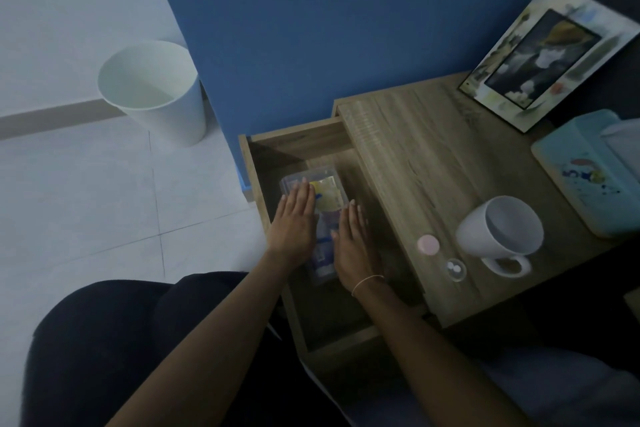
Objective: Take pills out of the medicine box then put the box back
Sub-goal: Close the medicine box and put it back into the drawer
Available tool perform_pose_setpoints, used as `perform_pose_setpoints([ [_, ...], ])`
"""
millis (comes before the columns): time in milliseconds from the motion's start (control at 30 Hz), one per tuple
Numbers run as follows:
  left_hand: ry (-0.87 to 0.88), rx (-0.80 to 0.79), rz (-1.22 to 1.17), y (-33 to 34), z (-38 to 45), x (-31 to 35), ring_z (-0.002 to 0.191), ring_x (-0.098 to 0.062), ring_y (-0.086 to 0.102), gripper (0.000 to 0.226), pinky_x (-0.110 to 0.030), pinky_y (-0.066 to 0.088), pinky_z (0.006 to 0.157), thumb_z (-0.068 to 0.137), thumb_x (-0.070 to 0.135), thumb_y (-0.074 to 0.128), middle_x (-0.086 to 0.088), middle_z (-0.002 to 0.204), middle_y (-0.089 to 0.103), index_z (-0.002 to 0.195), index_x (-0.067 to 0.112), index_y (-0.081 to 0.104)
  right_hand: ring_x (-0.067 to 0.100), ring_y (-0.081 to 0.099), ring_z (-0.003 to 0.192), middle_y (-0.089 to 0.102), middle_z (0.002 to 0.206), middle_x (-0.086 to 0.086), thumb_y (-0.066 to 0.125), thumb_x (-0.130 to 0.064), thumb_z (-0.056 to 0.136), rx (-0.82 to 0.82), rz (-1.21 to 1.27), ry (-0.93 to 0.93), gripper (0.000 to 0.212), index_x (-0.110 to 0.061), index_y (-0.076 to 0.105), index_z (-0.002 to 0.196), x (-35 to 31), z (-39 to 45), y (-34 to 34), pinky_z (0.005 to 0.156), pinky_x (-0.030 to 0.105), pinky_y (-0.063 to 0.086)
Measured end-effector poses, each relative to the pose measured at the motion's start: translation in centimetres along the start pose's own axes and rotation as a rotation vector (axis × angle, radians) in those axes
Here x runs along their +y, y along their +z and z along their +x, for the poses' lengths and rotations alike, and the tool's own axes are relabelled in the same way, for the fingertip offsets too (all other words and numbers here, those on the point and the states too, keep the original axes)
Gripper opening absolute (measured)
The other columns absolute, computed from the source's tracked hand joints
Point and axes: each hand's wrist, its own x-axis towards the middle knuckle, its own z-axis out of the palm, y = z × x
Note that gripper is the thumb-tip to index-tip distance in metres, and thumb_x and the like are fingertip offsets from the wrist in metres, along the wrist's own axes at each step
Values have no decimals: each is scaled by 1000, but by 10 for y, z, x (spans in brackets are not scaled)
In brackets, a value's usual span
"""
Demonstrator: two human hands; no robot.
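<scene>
Both hands lie flat with fingers extended on the clear medicine box [323, 204], one on each side of it: the left hand [294, 222] rests on the lid's left part, the right hand [351, 241] presses along its right edge. Neither grip is curled; the palms and straight fingers bracket the box between them. A thin band circles the right wrist.

The box sits lengthwise inside the open drawer [254, 163] of a wooden bedside counter [422, 156], toward the drawer's far left part. Yellow and blue packets show through its transparent lid.

On the counter top, just right of the drawer, stand a small pink cap [428, 245] and, nearer the person, a small clear cup [455, 269] holding what look like two white pills. Beside them a white mug [498, 236] stands with its handle toward the person. Further right lies a pale turquoise tissue box [588, 177] with a cartoon print, and behind it a framed picture [547, 55] leans against the wall.

The wall behind the counter is deep blue. To the left, a white waste bin [156, 90] stands on pale floor tiles beside it. The room is dim. The person's dark-clothed lap fills the bottom left.
</scene>
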Motion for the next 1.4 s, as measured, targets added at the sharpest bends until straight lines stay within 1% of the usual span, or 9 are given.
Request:
perform_pose_setpoints([
  [133,14,-67,114,5,-2,-3,147,-18,-12,62,-35,-9,116,101,36,25,-6,161,-9,150,14,-7,25,-1,148,1,160,14,26,-30,101,1,-25,-1,59,-6,2,149,-1,1,2,117,37,-2],
  [467,16,-22,115,-2,-10,-2,147,-18,-12,63,-34,-8,117,101,33,27,-6,161,-9,150,14,-6,25,-2,148,-2,160,13,26,-31,101,-59,1,0,59,-5,-1,148,-7,0,-4,121,40,4],
  [533,18,79,74,-10,-9,2,144,-17,-15,61,-34,-9,117,101,30,27,-6,160,-10,150,13,-5,22,-2,147,-1,159,11,25,-32,101,-6,32,-58,58,-5,3,148,-9,4,-22,120,38,2],
  [633,-45,253,7,-24,-8,4,144,-18,-17,56,-35,-6,120,103,29,21,-4,156,-14,150,11,-3,23,6,146,11,158,16,19,-34,98,184,35,-167,59,-1,12,147,-11,20,-62,117,36,3],
  [767,-184,297,-78,-25,-8,-6,147,-21,-10,56,-37,-2,122,102,30,21,-10,160,-6,150,7,1,26,10,147,15,157,17,17,-34,98,273,20,-133,60,2,19,147,10,55,-99,118,37,3],
  [867,-264,300,-159,-22,-7,-12,149,-24,-7,59,-39,1,122,102,32,22,-12,161,-4,151,6,2,29,13,147,19,157,17,12,-41,91,216,-3,-69,70,0,20,147,34,75,-104,118,40,5],
  [1067,-371,335,-356,-22,-6,-10,149,-25,-6,65,-35,2,121,101,33,30,-12,161,-7,150,6,-4,26,4,148,9,160,11,12,-43,97,66,-135,-31,64,-7,10,150,60,82,-90,120,44,3],
  [1267,-389,355,-501,-24,-3,-7,149,-21,-5,67,-36,7,122,101,34,32,-6,161,-10,151,10,-4,21,2,148,9,160,8,-4,-48,90,119,-145,-48,73,-10,8,151,63,79,-83,121,43,1],
  [1400,-405,371,-553,-26,1,-4,149,-21,0,65,-36,11,121,100,32,34,-3,162,-6,151,13,-2,19,3,148,10,160,7,3,-40,95,143,-132,-43,64,-10,9,151,64,79,-81,121,41,3],
])
